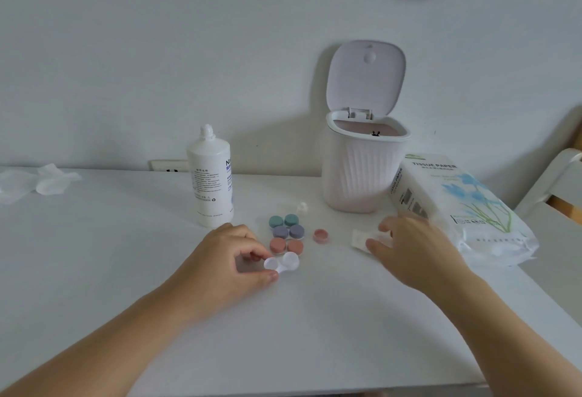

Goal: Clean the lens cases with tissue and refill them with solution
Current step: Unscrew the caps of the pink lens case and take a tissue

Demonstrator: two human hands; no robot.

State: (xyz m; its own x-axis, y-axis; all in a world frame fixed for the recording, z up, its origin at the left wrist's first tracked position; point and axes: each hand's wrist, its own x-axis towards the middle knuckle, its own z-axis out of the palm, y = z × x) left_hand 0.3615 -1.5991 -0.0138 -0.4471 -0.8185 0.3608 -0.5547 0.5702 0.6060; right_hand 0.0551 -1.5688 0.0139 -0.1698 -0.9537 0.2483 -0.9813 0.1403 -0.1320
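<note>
The open lens case [282, 262] lies on the white tabletop [315, 333], directly in front of the capped cases. It is translucent white plastic: two shallow round wells joined by a narrow bridge, both uncapped. The left hand [233, 258] pinches its left well between thumb and curled fingers.

Three capped cases stand in a column just behind it: teal [283, 221], lavender [288, 232] and terracotta [286, 245], each a pair of matte round caps. One loose terracotta cap [321, 235] lies to their right, apart from them.

The right hand [409, 248] rests over a small folded white tissue [362, 238], fingers curved around it; whether the grip has closed on it cannot be told.

The solution bottle [212, 177], white and cylindrical with printed text, stands uncapped behind the left hand; a small white cap [302, 206] lies behind the cases. A ribbed pale-pink bin [362, 173], lid raised, stands beside a soft plastic tissue pack [463, 207].
</note>
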